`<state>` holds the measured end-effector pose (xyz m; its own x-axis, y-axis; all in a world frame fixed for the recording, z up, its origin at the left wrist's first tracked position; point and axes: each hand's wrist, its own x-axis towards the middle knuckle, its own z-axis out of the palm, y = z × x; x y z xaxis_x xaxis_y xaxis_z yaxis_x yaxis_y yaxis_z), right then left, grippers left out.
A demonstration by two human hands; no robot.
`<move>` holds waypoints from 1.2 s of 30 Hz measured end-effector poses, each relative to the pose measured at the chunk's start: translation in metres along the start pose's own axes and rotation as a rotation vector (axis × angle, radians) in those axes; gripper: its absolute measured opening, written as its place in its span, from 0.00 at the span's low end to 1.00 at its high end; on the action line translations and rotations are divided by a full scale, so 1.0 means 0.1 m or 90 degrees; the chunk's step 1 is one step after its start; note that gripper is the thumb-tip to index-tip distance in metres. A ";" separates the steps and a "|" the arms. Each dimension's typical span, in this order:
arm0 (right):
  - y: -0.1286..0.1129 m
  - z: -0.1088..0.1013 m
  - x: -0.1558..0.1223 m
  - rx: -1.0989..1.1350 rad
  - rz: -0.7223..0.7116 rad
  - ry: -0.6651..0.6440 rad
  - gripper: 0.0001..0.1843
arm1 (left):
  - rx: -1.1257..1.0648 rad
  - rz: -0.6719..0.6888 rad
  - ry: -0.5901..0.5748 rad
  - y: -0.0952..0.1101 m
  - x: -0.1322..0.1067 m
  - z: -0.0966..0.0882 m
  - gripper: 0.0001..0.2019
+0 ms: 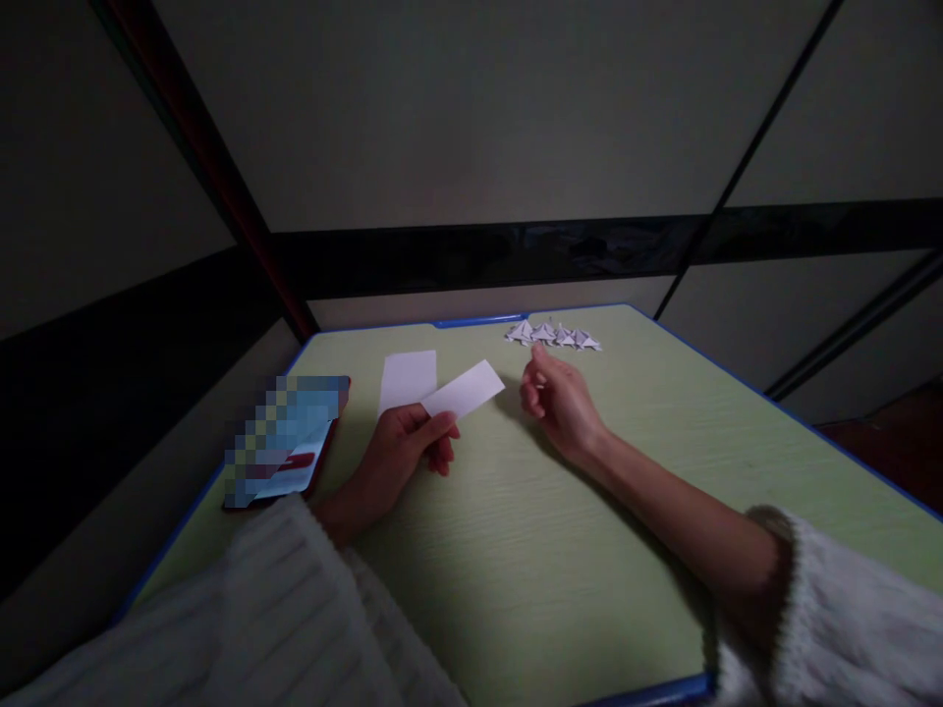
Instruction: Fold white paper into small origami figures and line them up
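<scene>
My left hand (409,447) pinches a white paper rectangle (466,389) between thumb and fingers. The paper is held above the table, tilted up to the right, and looks flat. Behind that hand a second white sheet of paper (408,375) lies on the table, its near part hidden. My right hand (560,398) is just right of the held paper, apart from it. Its fingers are curled in and nothing shows between them. Beyond it, small folded paper pieces (554,335) stand in a row, several of them, pointed at the top.
A phone (291,447) with a lit, partly blurred screen lies at the table's left side. The light green table (516,589) has a blue edge. Pale panels (471,128) with a dark band rise close behind it.
</scene>
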<state>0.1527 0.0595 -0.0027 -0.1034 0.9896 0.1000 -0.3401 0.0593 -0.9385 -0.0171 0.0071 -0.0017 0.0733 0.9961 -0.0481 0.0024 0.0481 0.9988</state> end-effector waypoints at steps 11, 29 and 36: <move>0.11 0.20 -0.24 -0.200 0.032 -0.218 0.22 | 0.031 -0.003 -0.092 -0.01 0.01 0.04 0.08; 0.12 0.16 -0.21 -0.141 -0.044 -0.076 0.21 | -0.014 0.013 -0.041 0.02 0.03 0.03 0.09; 0.04 0.07 -0.09 -0.025 -0.060 0.052 0.20 | -0.105 0.047 0.042 0.00 0.07 -0.04 0.06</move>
<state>0.1458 0.0495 -0.0051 0.0038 0.9866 0.1632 -0.3084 0.1564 -0.9383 -0.0207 0.0143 -0.0016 0.0018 0.9998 0.0195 -0.1651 -0.0189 0.9861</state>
